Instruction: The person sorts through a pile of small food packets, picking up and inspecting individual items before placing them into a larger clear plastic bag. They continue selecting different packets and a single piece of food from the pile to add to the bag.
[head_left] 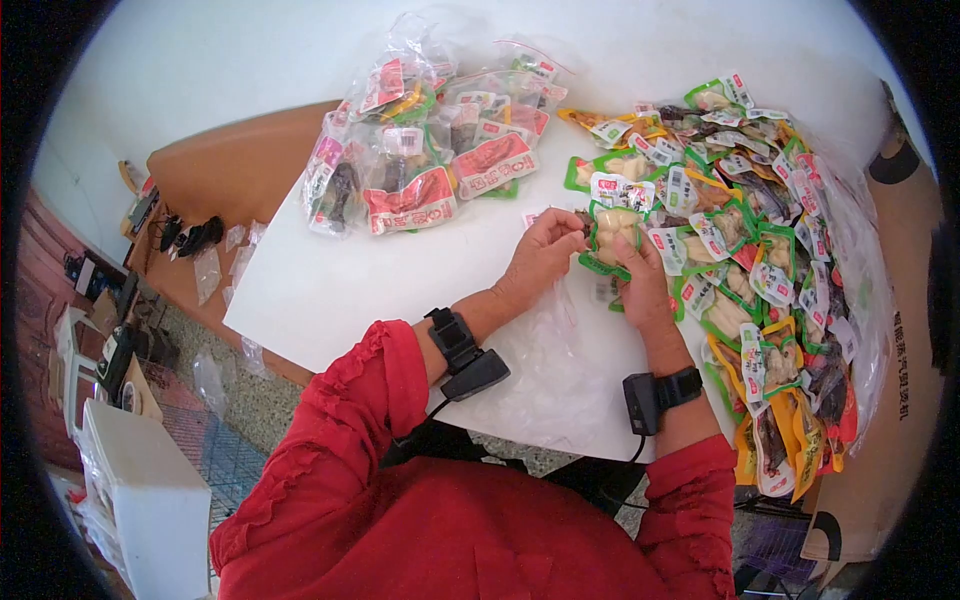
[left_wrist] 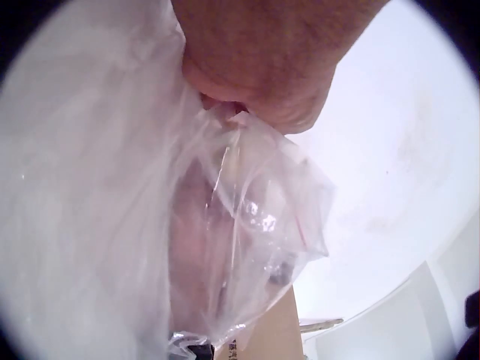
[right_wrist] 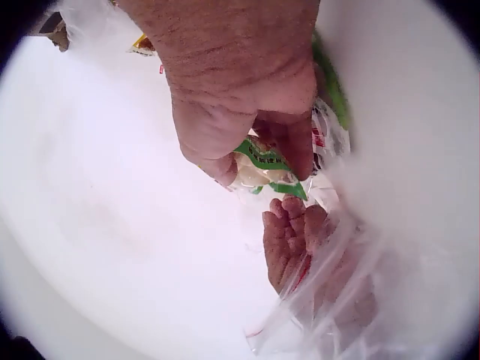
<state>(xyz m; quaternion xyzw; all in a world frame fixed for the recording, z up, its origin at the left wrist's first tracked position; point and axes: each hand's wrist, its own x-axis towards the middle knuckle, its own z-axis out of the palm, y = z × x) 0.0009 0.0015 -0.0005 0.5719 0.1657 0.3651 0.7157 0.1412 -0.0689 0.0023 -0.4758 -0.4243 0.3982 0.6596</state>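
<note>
My right hand [head_left: 645, 285] grips a green-edged food pouch [head_left: 615, 232] with pale, plump pieces showing through its clear front, thumb across it. In the right wrist view, that hand [right_wrist: 247, 97] has thumb and fingers bent round the pouch [right_wrist: 262, 165]. Just left of it, my left hand [head_left: 545, 250] has its fingers curled close to the pouch's edge. A thin clear plastic bag [left_wrist: 247, 217] hangs from the left hand [left_wrist: 262, 67] in the left wrist view. In the right wrist view the bag [right_wrist: 330, 277] drapes over the left fingers [right_wrist: 281, 240].
A large heap of sealed food pouches [head_left: 760, 250] covers the right side of the white table [head_left: 330, 270]. Filled clear bags with red labels [head_left: 410, 195] sit at the back left. Cardboard [head_left: 890, 350] stands at the right; a brown sofa [head_left: 230, 140] is beyond the left edge.
</note>
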